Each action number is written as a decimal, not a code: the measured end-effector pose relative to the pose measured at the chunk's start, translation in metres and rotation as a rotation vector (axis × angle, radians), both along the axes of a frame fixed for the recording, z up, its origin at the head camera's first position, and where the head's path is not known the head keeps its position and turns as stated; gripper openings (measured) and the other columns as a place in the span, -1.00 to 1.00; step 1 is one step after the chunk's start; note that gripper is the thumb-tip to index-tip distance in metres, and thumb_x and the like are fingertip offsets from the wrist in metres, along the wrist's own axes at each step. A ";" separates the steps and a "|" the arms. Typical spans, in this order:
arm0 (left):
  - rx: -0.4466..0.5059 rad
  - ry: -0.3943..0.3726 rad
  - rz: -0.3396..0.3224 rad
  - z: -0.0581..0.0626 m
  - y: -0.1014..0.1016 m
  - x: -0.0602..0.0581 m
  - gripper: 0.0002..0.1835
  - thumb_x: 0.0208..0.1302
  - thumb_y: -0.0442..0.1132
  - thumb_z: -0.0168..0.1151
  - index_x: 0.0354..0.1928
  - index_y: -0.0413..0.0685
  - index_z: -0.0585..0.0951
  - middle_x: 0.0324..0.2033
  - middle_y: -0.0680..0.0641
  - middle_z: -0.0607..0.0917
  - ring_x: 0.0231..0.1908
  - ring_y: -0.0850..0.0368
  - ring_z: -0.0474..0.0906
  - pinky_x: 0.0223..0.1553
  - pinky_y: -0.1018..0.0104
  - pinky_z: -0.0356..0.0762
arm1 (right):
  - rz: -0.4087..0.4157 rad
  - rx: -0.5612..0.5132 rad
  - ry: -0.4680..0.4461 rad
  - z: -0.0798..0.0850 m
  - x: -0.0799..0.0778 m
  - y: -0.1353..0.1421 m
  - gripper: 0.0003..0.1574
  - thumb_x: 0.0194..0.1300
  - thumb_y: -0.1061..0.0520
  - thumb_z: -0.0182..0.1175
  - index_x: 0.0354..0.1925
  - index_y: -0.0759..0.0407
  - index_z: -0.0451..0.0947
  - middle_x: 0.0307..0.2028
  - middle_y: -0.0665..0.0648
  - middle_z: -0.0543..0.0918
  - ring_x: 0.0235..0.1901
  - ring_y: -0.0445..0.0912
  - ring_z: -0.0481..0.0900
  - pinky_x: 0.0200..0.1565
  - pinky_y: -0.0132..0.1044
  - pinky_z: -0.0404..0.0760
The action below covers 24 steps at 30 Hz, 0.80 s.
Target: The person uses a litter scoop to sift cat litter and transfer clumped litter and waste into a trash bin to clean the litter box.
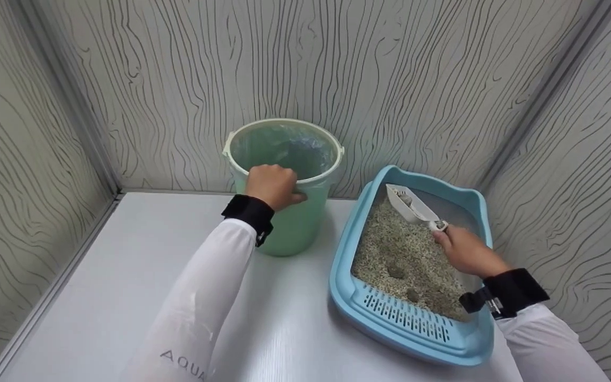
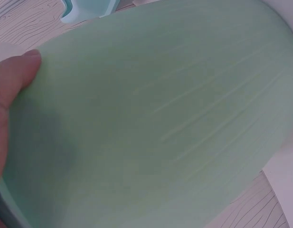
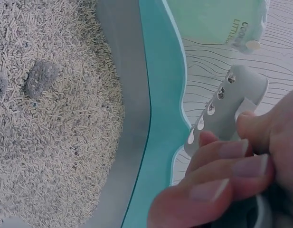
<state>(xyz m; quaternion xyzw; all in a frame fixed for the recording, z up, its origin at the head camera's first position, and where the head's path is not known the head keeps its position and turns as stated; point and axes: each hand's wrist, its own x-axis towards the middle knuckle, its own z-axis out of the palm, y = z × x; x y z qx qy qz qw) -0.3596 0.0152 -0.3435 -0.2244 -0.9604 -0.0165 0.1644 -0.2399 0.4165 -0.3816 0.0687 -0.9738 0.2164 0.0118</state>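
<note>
My left hand grips the near rim of a green bin. In the left wrist view, the thumb lies against the bin's outer wall. My right hand holds a white litter scoop by its handle. A greyish clump lies in the scoop, which is over the far part of a blue litter box. Pale granular litter fills much of the box, with darker clumps on it. Slots along the scoop's side show in the right wrist view.
A clear liner lines the bin. Bin and box stand side by side on a white table, near the wood-patterned back wall. A side wall rises right of the box. The box's near end has a slotted ledge.
</note>
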 end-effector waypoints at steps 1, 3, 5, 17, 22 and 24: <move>0.001 -0.001 0.000 0.000 0.000 0.000 -0.29 0.23 0.36 0.40 -0.67 0.08 0.24 -0.70 0.05 0.33 -0.60 0.07 0.30 -0.54 0.08 0.29 | 0.003 -0.001 -0.001 -0.001 0.000 0.000 -0.56 0.71 0.07 -0.11 -0.40 0.18 0.33 -0.55 0.00 0.25 -0.56 -0.13 0.21 -0.37 -0.21 0.27; 0.002 0.000 -0.001 0.000 0.000 0.001 -0.29 0.23 0.36 0.40 -0.67 0.08 0.24 -0.71 0.05 0.33 -0.60 0.07 0.30 -0.54 0.08 0.29 | -0.004 0.004 -0.007 -0.002 -0.001 -0.001 -0.57 0.70 0.07 -0.11 -0.39 0.18 0.33 -0.54 0.01 0.25 -0.55 -0.12 0.22 -0.36 -0.20 0.28; 0.003 0.001 0.001 0.000 -0.001 0.001 -0.29 0.23 0.36 0.40 -0.67 0.08 0.24 -0.71 0.05 0.32 -0.60 0.07 0.30 -0.55 0.08 0.28 | -0.021 0.021 -0.001 -0.002 -0.001 -0.003 -0.60 0.69 0.07 -0.09 -0.36 0.20 0.33 -0.52 0.03 0.29 -0.53 -0.10 0.27 -0.34 -0.18 0.30; 0.013 0.006 -0.002 -0.001 -0.001 0.002 -0.33 0.25 0.34 0.40 -0.65 0.07 0.28 -0.71 0.05 0.31 -0.60 0.07 0.30 -0.55 0.10 0.24 | -0.142 0.077 0.095 -0.009 0.001 -0.007 -0.70 0.62 0.05 0.06 -0.15 0.30 0.41 -0.42 0.16 0.49 -0.46 -0.03 0.45 -0.34 -0.14 0.39; 0.019 0.000 -0.009 -0.002 -0.001 0.001 -0.29 0.24 0.34 0.40 -0.68 0.09 0.22 -0.72 0.08 0.25 -0.61 0.09 0.27 -0.56 0.11 0.21 | -0.141 0.087 0.104 -0.010 0.002 -0.006 -0.70 0.61 0.04 0.08 -0.12 0.30 0.44 -0.41 0.16 0.51 -0.47 -0.04 0.45 -0.34 -0.14 0.38; 0.022 -0.002 -0.009 -0.002 -0.001 0.000 -0.28 0.24 0.34 0.41 -0.69 0.10 0.21 -0.73 0.09 0.22 -0.62 0.10 0.25 -0.56 0.12 0.20 | -0.141 0.092 0.117 -0.010 0.003 -0.006 -0.69 0.60 0.05 0.10 -0.07 0.33 0.47 -0.38 0.21 0.55 -0.45 -0.01 0.48 -0.33 -0.09 0.42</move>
